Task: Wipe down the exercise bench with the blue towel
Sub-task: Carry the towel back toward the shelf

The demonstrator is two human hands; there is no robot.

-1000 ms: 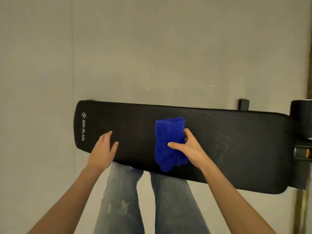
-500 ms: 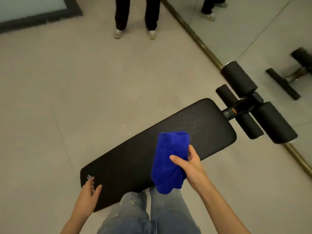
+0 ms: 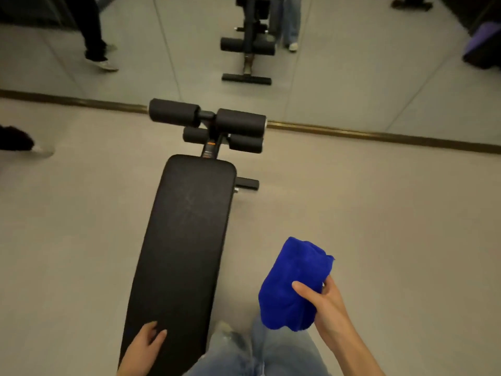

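Note:
The black padded exercise bench (image 3: 184,240) runs away from me down the middle of the head view, with foam leg rollers (image 3: 207,123) at its far end. My left hand (image 3: 143,351) rests flat on the near end of the pad, fingers apart. My right hand (image 3: 325,305) grips the bunched blue towel (image 3: 292,286), held in the air to the right of the bench, above the floor and clear of the pad.
A mirror wall with a brass floor strip (image 3: 352,132) stands just beyond the bench and reflects it. Another person's shoe (image 3: 24,143) is at the far left, with legs reflected in the mirror (image 3: 95,36). My jeans (image 3: 257,354) are at the bottom edge.
The view has swung so the bench now points away from me. My right hand has lifted the towel off the pad and carried it to the right. My left hand stays on the near end.

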